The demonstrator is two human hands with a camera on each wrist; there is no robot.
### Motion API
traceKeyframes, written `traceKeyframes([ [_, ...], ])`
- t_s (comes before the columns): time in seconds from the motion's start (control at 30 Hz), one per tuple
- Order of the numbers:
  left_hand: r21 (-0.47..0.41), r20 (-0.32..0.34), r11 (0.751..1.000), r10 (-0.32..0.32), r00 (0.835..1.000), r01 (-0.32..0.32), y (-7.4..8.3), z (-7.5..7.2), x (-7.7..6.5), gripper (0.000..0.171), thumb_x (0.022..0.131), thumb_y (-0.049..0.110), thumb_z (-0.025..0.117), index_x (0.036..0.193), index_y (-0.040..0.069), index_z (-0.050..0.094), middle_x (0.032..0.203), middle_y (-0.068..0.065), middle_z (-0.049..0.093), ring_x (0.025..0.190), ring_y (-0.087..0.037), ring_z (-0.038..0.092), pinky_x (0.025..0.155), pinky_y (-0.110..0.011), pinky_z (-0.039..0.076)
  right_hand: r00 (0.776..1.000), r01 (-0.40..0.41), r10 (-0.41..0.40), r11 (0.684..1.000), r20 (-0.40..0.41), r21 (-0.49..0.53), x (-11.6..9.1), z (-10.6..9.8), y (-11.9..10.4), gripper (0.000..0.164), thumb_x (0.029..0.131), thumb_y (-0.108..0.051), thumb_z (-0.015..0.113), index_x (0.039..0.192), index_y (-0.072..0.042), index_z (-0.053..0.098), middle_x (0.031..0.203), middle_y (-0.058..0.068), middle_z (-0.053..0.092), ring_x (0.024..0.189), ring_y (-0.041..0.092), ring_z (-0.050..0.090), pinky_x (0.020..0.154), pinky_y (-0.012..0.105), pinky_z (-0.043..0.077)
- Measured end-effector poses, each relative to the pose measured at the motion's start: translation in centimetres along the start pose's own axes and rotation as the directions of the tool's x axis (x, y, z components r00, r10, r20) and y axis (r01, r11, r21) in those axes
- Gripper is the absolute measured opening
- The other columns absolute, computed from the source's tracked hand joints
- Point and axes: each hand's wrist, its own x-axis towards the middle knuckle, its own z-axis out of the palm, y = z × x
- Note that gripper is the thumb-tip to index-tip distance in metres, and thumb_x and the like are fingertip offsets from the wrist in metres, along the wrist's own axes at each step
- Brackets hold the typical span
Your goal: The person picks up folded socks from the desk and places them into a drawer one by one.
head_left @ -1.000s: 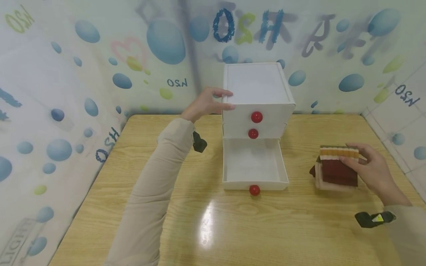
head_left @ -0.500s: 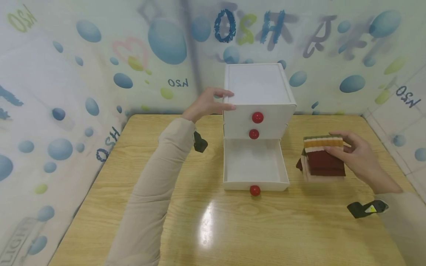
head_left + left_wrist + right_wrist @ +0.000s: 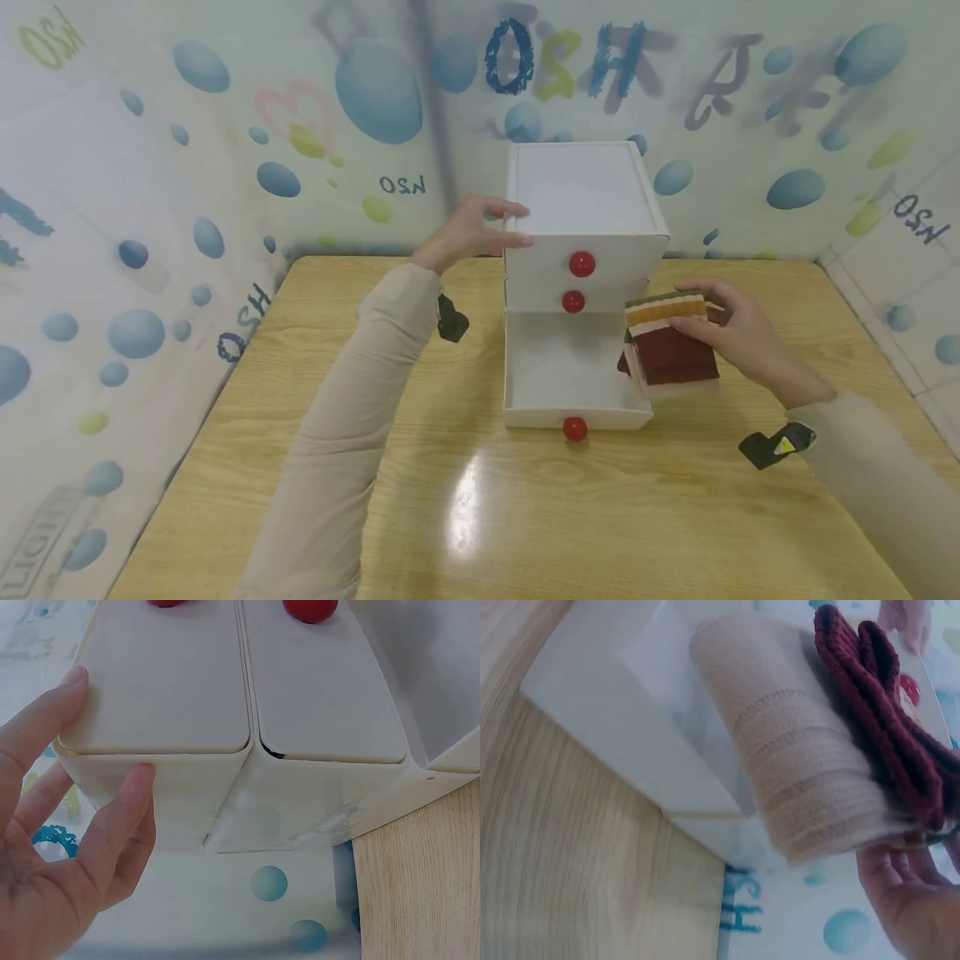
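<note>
A white drawer cabinet (image 3: 581, 192) with red knobs stands at the back of the table, its bottom drawer (image 3: 562, 367) pulled out and bare inside. My left hand (image 3: 472, 229) grips the cabinet's upper left corner, with fingers on the top and the side. In the left wrist view, those fingers (image 3: 135, 795) lie against the side wall near the front edge. My right hand (image 3: 738, 333) pinches a stack of folded knit pieces (image 3: 675, 354) in striped yellow, burgundy and beige. The stack overlaps the drawer's right wall. In the right wrist view, ribbed beige knit (image 3: 787, 750) lies beside burgundy knit (image 3: 881, 712).
The wooden table (image 3: 420, 508) extends in front and to both sides of the cabinet. Behind it rises a pale wall (image 3: 720, 117) with blue drops and letters. A dark band with a small device (image 3: 776, 446) sits at my right wrist.
My right hand has carried the folded knit stack leftward and slightly upward, from the table's right side to the open drawer's right wall. My left hand has stayed on the cabinet corner.
</note>
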Motion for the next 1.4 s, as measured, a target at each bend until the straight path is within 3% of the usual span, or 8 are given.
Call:
traceKeyframes([
  [0.13, 0.003, -0.001, 1.000, -0.003, 1.000, 0.003, -0.1, 0.0, 0.0, 0.056, 0.072, 0.031, 0.073, 0.123, 0.018, 0.053, 0.123, -0.002, 0.044, 0.103, -0.016, 0.047, 0.074, -0.026, 0.050, 1.000, -0.031, 0.031, 0.999, 0.003, 0.028, 0.9, 1.5, -0.7, 0.045, 0.085, -0.020, 0.061, 0.124, -0.006, 0.043, 0.118, 0.009, 0.042, 0.093, 0.009, 0.052, 0.067, 0.015, 0.048],
  [0.3, 0.001, 0.000, 1.000, 0.000, 1.000, 0.000, 0.0, 0.0, 0.0, 0.057, 0.072, 0.031, 0.073, 0.123, 0.018, 0.053, 0.124, -0.002, 0.044, 0.105, -0.015, 0.047, 0.074, -0.026, 0.050, 0.997, -0.072, 0.071, 0.997, 0.014, 0.031, 1.7, 3.2, -0.8, 0.049, 0.084, -0.024, 0.061, 0.123, -0.001, 0.041, 0.127, 0.012, 0.036, 0.107, 0.023, 0.037, 0.076, 0.012, 0.041],
  [0.5, 0.005, 0.000, 1.000, 0.000, 1.000, 0.000, 0.1, -0.1, -0.1, 0.056, 0.072, 0.032, 0.073, 0.123, 0.018, 0.053, 0.125, -0.002, 0.043, 0.106, -0.015, 0.046, 0.074, -0.024, 0.050, 0.990, -0.130, 0.126, 0.989, 0.062, 0.065, 2.7, 4.8, -0.6, 0.049, 0.084, -0.020, 0.062, 0.123, 0.000, 0.041, 0.132, 0.017, 0.032, 0.116, 0.031, 0.031, 0.095, 0.044, 0.035],
  [0.57, 0.001, 0.001, 1.000, 0.002, 1.000, -0.002, 0.0, -0.1, 0.0, 0.056, 0.072, 0.032, 0.073, 0.123, 0.018, 0.053, 0.125, -0.002, 0.043, 0.108, -0.016, 0.044, 0.073, -0.024, 0.050, 0.985, -0.156, 0.150, 0.986, 0.090, 0.066, 2.9, 5.3, -0.7, 0.049, 0.084, -0.019, 0.062, 0.123, 0.000, 0.041, 0.133, 0.018, 0.032, 0.118, 0.034, 0.029, 0.098, 0.048, 0.031],
  [0.83, -0.001, 0.006, 1.000, 0.012, 1.000, -0.012, 0.0, -0.1, 0.1, 0.056, 0.072, 0.032, 0.073, 0.122, 0.017, 0.054, 0.126, -0.002, 0.042, 0.114, -0.019, 0.040, 0.073, -0.023, 0.050, 0.956, -0.251, 0.239, 0.967, 0.172, 0.051, 3.6, 7.2, -0.9, 0.046, 0.084, -0.017, 0.060, 0.124, -0.002, 0.041, 0.127, 0.019, 0.036, 0.108, 0.033, 0.039, 0.087, 0.040, 0.042],
  [1.1, 0.008, -0.002, 1.000, 0.003, 1.000, -0.003, -0.1, -0.1, 0.1, 0.056, 0.072, 0.032, 0.073, 0.122, 0.019, 0.053, 0.127, -0.001, 0.042, 0.114, -0.018, 0.040, 0.076, -0.027, 0.050, 0.939, -0.316, 0.296, 0.944, 0.177, 0.096, 4.7, 8.4, -0.7, 0.052, 0.082, -0.013, 0.062, 0.126, 0.004, 0.038, 0.118, 0.019, 0.037, 0.099, 0.026, 0.041, 0.077, 0.030, 0.047],
  [1.33, 0.008, -0.005, 1.000, 0.006, 1.000, -0.006, -0.1, -0.1, 0.0, 0.056, 0.072, 0.032, 0.073, 0.122, 0.018, 0.054, 0.126, -0.001, 0.043, 0.112, -0.018, 0.041, 0.075, -0.026, 0.050, 0.900, -0.406, 0.385, 0.911, 0.205, 0.072, 5.1, 9.5, -0.5, 0.058, 0.083, -0.016, 0.062, 0.130, 0.002, 0.033, 0.126, 0.020, 0.034, 0.108, 0.028, 0.037, 0.088, 0.037, 0.042],
  [1.4, 0.007, -0.004, 1.000, 0.004, 1.000, -0.004, -0.1, 0.0, 0.0, 0.056, 0.072, 0.032, 0.073, 0.122, 0.018, 0.054, 0.126, -0.001, 0.043, 0.112, -0.017, 0.041, 0.075, -0.025, 0.050, 0.888, -0.434, 0.401, 0.893, 0.227, 0.119, 5.3, 9.6, -0.4, 0.059, 0.084, -0.015, 0.060, 0.132, 0.002, 0.030, 0.130, 0.022, 0.032, 0.112, 0.030, 0.037, 0.091, 0.040, 0.040],
])
